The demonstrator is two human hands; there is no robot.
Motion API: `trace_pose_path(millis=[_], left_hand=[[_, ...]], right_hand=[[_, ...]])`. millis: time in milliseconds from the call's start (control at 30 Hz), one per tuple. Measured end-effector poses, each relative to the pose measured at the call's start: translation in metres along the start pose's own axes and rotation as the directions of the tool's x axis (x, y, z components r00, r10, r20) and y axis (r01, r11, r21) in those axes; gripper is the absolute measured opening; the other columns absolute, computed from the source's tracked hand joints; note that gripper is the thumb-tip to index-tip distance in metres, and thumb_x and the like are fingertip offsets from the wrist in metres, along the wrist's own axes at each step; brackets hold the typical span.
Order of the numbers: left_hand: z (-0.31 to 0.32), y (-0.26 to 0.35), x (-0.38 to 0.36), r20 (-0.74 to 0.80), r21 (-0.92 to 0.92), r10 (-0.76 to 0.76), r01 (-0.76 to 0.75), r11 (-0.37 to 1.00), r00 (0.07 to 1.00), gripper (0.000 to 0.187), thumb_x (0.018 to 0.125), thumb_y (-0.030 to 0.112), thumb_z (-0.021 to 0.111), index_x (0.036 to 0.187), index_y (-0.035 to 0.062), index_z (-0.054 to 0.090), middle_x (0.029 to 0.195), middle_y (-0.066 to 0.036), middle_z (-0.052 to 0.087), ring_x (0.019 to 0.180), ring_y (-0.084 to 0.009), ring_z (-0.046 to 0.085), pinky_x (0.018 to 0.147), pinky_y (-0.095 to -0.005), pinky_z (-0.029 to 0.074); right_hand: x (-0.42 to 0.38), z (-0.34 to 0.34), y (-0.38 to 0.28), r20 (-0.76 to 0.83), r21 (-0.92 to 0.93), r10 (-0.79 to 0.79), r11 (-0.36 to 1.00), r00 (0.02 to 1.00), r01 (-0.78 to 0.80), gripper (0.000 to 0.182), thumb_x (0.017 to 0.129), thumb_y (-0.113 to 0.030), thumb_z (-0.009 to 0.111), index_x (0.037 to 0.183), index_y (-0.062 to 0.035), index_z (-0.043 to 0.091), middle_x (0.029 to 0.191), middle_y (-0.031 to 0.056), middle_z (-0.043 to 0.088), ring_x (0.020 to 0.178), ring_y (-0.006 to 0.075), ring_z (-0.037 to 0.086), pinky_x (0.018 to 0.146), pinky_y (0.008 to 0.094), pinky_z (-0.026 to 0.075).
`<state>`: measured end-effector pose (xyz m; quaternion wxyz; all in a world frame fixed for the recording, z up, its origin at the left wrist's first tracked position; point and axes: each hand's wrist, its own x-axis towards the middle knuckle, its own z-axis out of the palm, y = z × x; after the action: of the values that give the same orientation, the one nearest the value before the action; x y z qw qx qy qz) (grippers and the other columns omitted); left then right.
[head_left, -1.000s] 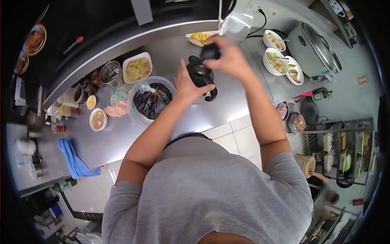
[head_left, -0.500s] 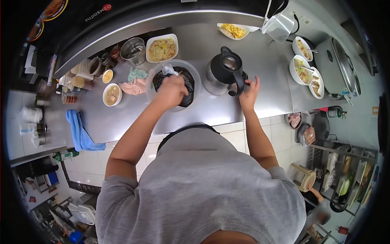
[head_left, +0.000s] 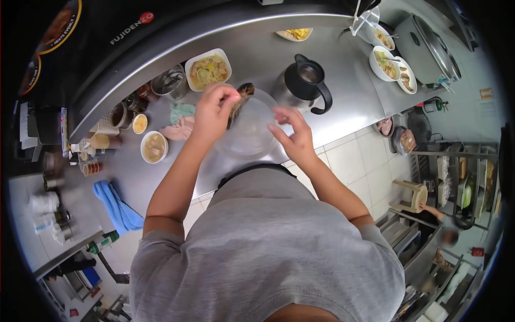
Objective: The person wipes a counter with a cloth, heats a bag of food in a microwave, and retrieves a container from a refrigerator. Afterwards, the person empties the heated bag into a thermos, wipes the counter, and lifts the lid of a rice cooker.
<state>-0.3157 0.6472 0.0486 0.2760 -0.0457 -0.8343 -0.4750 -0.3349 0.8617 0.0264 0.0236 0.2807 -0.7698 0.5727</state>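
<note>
My left hand is closed at the upper left of a clear round tub, pinching a dark, crumpled bag with something brownish at its top. The bag shows above the tub's left side, partly hidden by the fingers. At the tub's right rim, my right hand has its fingers apart and holds nothing. A steel and black thermos jug stands just beyond that hand. Left of the tub lie a pink cloth and a green cloth.
A noodle bowl and a steel pot stand behind. Soup and a blue towel are at left. More bowls and a cooker stand at right. A person's arm reaches to a stool.
My left hand has raised the dark bag out of the tub. My right hand has left the jug's side and moved left to the tub. The view has shifted and turned.
</note>
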Motion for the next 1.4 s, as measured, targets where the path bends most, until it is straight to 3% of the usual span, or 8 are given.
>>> trace_pose_path(millis=[533, 633, 767, 900, 1100, 1233, 1367, 1400], left_hand=[[0.006, -0.039, -0.049, 0.377, -0.354, -0.040, 0.184, 0.917, 0.925, 0.031, 0.083, 0.015, 0.064, 0.110, 0.0022, 0.056, 0.105, -0.010, 0.061, 0.100, -0.0196, 0.055, 0.090, -0.0331, 0.041], [0.030, -0.083, -0.077, 0.553, 0.107, -0.030, -0.035, 0.994, 0.832, 0.034, 0.085, 0.018, 0.060, 0.115, 0.0034, 0.054, 0.111, -0.014, 0.060, 0.106, -0.0290, 0.053, 0.094, -0.0381, 0.040], [0.035, -0.094, -0.073, 0.479, 0.184, -0.197, 0.122, 0.975, 0.855, 0.024, 0.081, 0.017, 0.059, 0.102, 0.0035, 0.060, 0.102, -0.017, 0.061, 0.100, -0.0353, 0.055, 0.089, -0.0414, 0.041], [0.017, -0.027, -0.062, 0.134, -0.210, -0.087, 0.114, 0.971, 0.987, 0.017, 0.073, 0.010, 0.063, 0.089, 0.0062, 0.064, 0.090, -0.013, 0.059, 0.088, -0.0338, 0.055, 0.078, -0.0405, 0.042], [-0.042, 0.094, 0.014, 0.176, 0.062, 0.281, -0.296, 0.953, 0.943, 0.009, 0.067, 0.005, 0.064, 0.076, 0.0067, 0.067, 0.087, -0.006, 0.049, 0.094, -0.0268, 0.049, 0.078, -0.0392, 0.040], [-0.053, 0.123, 0.052, 0.430, -0.045, 0.302, -0.314, 0.948, 0.851, 0.040, 0.063, 0.002, 0.068, 0.101, 0.0076, 0.061, 0.106, -0.009, 0.052, 0.107, -0.0260, 0.048, 0.089, -0.0368, 0.038], [-0.065, 0.149, 0.105, 0.047, -0.356, 0.415, -0.373, 0.857, 0.909, 0.063, 0.065, 0.003, 0.068, 0.123, 0.0111, 0.044, 0.126, -0.011, 0.045, 0.116, -0.0252, 0.046, 0.094, -0.0382, 0.039], [-0.062, 0.154, 0.119, -0.110, -0.148, 0.383, -0.396, 0.906, 0.917, 0.060, 0.071, 0.010, 0.070, 0.124, 0.0058, 0.043, 0.126, -0.013, 0.045, 0.115, -0.0251, 0.046, 0.093, -0.0384, 0.040]], right_hand=[[0.047, 0.037, -0.039, 0.287, -0.101, 0.003, 0.995, 0.958, 0.027, 0.008, 0.076, 0.002, 0.064, 0.084, -0.0006, 0.063, 0.080, 0.0104, 0.061, 0.068, 0.0191, 0.057, 0.062, 0.0295, 0.046], [0.045, 0.039, -0.027, 0.266, -0.141, 0.072, 0.989, 0.961, -0.035, 0.011, 0.078, 0.000, 0.065, 0.089, -0.0002, 0.063, 0.083, 0.0078, 0.060, 0.075, 0.0157, 0.057, 0.067, 0.0277, 0.046], [0.034, 0.039, -0.001, 0.223, -0.370, 0.185, 0.924, 0.957, -0.093, 0.032, 0.077, -0.012, 0.072, 0.106, -0.0045, 0.060, 0.094, 0.0073, 0.059, 0.086, 0.0156, 0.057, 0.075, 0.0295, 0.046], [0.014, 0.041, -0.016, 0.272, -0.125, 0.197, 0.978, 0.942, -0.168, 0.070, 0.067, -0.029, 0.081, 0.125, -0.0070, 0.049, 0.107, 0.0127, 0.058, 0.098, 0.0242, 0.056, 0.085, 0.0357, 0.046], [0.027, 0.011, -0.097, 0.087, -0.079, -0.180, 0.979, 0.980, 0.187, 0.059, 0.068, -0.019, 0.079, 0.119, -0.0051, 0.054, 0.102, 0.0110, 0.059, 0.093, 0.0231, 0.057, 0.083, 0.0318, 0.044], [0.026, -0.014, -0.109, -0.092, -0.139, -0.128, 0.984, 0.988, 0.114, 0.010, 0.074, 0.000, 0.067, 0.083, -0.0027, 0.062, 0.074, 0.0075, 0.057, 0.070, 0.0224, 0.053, 0.065, 0.0321, 0.042], [0.018, -0.049, -0.129, -0.037, -0.268, -0.261, 0.932, 0.965, 0.242, 0.009, 0.073, 0.002, 0.065, 0.080, -0.0017, 0.061, 0.069, 0.0092, 0.054, 0.068, 0.0257, 0.051, 0.063, 0.0330, 0.041], [0.016, -0.058, -0.132, -0.030, -0.287, -0.254, 0.929, 0.967, 0.235, 0.009, 0.073, 0.002, 0.065, 0.080, -0.0015, 0.060, 0.069, 0.0093, 0.054, 0.068, 0.0260, 0.051, 0.063, 0.0327, 0.042]])
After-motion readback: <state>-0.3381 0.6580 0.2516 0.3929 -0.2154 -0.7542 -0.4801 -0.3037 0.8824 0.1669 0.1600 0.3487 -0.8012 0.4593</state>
